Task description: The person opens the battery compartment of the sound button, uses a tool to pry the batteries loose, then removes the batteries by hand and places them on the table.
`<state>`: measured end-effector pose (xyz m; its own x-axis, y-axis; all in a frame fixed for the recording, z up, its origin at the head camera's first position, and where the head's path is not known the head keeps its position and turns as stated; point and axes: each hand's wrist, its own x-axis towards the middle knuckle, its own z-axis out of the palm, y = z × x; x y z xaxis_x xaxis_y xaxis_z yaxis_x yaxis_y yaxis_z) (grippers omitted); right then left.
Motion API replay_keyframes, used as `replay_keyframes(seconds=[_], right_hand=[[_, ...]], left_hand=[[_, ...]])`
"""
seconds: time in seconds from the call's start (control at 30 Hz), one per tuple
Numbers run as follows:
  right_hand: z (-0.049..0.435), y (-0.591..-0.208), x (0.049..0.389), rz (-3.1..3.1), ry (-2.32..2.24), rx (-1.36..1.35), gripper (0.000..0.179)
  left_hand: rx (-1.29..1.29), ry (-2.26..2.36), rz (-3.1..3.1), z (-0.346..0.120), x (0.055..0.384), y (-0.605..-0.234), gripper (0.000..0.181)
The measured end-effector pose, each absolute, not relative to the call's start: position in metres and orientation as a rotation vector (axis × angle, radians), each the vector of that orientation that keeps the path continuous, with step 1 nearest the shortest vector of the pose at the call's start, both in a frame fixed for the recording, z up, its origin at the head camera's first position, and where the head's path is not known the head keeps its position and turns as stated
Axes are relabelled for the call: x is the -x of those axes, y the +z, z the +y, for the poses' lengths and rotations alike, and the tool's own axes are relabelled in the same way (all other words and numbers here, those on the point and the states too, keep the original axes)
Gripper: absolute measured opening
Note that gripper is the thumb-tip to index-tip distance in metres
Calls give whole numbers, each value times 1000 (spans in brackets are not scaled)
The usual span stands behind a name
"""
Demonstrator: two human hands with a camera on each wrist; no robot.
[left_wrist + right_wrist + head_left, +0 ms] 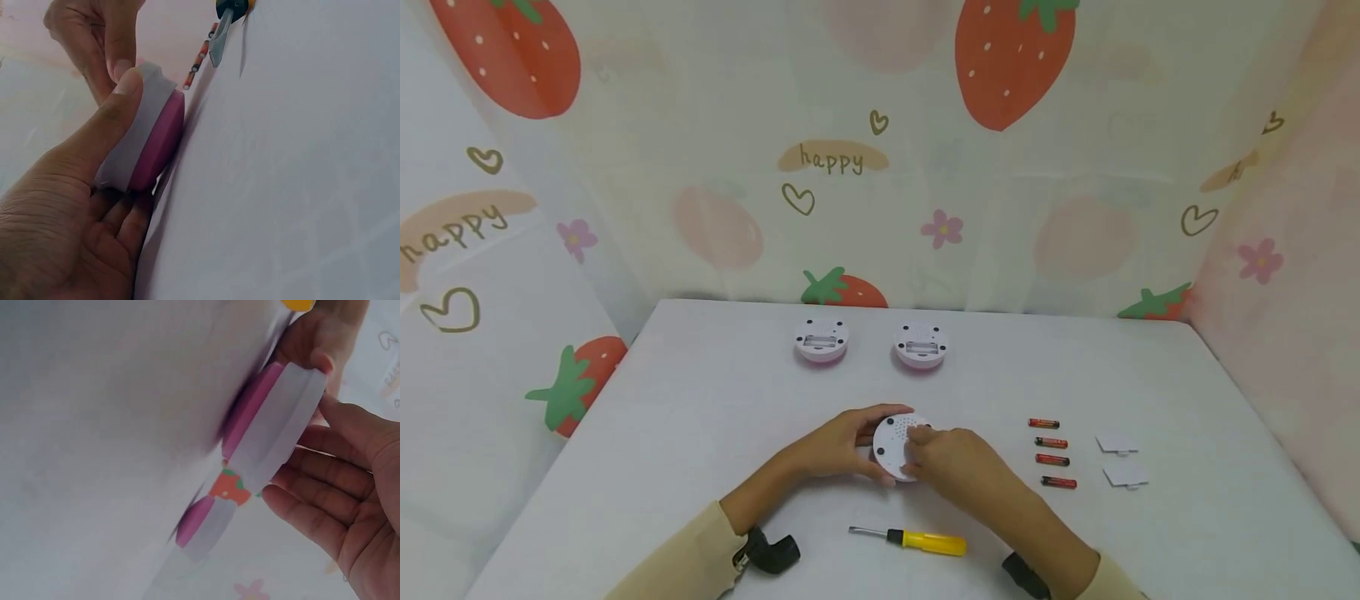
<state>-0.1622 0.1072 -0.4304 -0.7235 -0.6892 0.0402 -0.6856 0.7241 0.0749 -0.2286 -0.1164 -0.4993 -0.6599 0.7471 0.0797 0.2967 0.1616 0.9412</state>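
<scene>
A round white device [891, 444] with a pink lower side stands tilted near the table's middle. Its visible face has small holes and dark round feet. My left hand [838, 446] grips its left side, thumb at the near edge and fingers round the far edge. Over the right part of the face, my right hand [962, 467] has its curled fingers and thumb against the device [281, 419], hiding what lies beneath. In the left wrist view, the left thumb [115, 109] lies along the white rim. A yellow-handled screwdriver [928, 542] lies closer to me.
Two similar devices, the left one [822, 340] and the right one [921, 345], sit at the back with open battery compartments. Several red-and-black batteries [1052, 460] lie in a column at right. Beyond them are two small white covers [1125, 475]. Patterned cloth walls [880, 225] surround the table.
</scene>
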Motion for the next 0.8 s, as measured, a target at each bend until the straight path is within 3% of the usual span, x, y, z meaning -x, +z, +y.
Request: replay_keyframes(seconds=[0.17,0.8], right_hand=[[106,-428,159,-2762,-319,-1222,27],[104,-429,155,-2693,-437,-1317,40]], left_hand=[[-988,1507,2061,-116,228,-499,91],[-950,1504,2052,-116,228,-499,87]])
